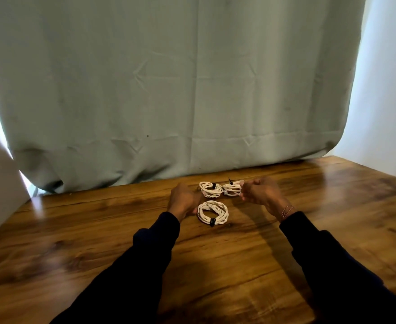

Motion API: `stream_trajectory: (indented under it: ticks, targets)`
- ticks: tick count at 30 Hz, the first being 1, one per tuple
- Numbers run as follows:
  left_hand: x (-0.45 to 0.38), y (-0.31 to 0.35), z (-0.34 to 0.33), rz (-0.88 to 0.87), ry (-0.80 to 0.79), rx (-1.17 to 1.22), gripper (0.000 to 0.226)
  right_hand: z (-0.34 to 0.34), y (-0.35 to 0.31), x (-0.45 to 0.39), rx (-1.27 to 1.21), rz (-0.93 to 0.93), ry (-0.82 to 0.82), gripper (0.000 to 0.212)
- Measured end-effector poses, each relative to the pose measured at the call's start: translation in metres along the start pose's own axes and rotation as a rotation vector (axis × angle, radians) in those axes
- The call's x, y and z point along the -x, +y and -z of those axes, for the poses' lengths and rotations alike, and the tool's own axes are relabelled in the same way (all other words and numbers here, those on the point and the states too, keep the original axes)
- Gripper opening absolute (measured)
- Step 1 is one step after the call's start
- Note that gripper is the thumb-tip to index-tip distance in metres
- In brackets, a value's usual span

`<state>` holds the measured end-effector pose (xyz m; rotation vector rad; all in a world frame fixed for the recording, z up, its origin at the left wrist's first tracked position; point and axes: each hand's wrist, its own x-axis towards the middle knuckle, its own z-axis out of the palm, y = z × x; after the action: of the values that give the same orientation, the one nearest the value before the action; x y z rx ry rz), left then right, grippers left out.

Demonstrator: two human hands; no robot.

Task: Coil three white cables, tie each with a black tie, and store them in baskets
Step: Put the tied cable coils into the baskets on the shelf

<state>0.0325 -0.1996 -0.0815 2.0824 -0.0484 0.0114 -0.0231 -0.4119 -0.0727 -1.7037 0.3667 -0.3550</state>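
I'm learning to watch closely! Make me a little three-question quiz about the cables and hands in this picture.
1. How many white cable coils lie on the wooden table?
2. True or false: the near coil has a black tie on it.
3. Which hand is beside the far right coil: A) left hand B) right hand?

Key:
1. Three: the near coil, the far left coil and the far right coil.
2. True; its black tie sits on the edge nearest the person.
3. B. The right hand's curled fingers are at that coil; whether they pinch it cannot be told.
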Motion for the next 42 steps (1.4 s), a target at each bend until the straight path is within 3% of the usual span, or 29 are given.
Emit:
stream_trajectory:
  ticks: [5,12,16,20,30,33,37,42]
  targets:
    - [-0.014,0.011,-0.003,-0.045,0.037,-0.231,0.037,0.001,0.01,-0.026,0.091,0.045,0.161,0.028]
    - [-0.043,0.008,-0.024,0.042,0.018,-0.105,0.055,-0.01,0.021,-0.051,0.319,0.022,0.292,0.062]
    - [-0.056,0.005,-0.036,0.058,0.022,-0.082,0.062,-0.013,0.035,-0.064,0.317,-0.044,0.201,0.05]
    - [-0.061,0.006,-0.041,0.091,0.024,-0.117,0.05,-0.014,0.042,-0.076,0.326,-0.054,0.11,0.031]
    - [-0.074,0.007,-0.046,0.2,0.003,0.316,0.014,-0.018,0.041,-0.069,0.024,-0.033,-0.004,0.022]
    - [-0.072,0.006,-0.047,0.208,-0.022,0.445,0.02,-0.017,0.043,-0.069,-0.174,-0.07,-0.02,0.026]
    - [-0.068,0.003,-0.048,0.187,-0.015,0.561,0.034,-0.012,0.044,-0.067,-0.368,-0.06,-0.039,0.06]
    - [-0.055,0.005,-0.038,0.143,-0.074,0.712,0.036,-0.007,0.035,-0.06,-0.487,0.005,-0.045,0.046]
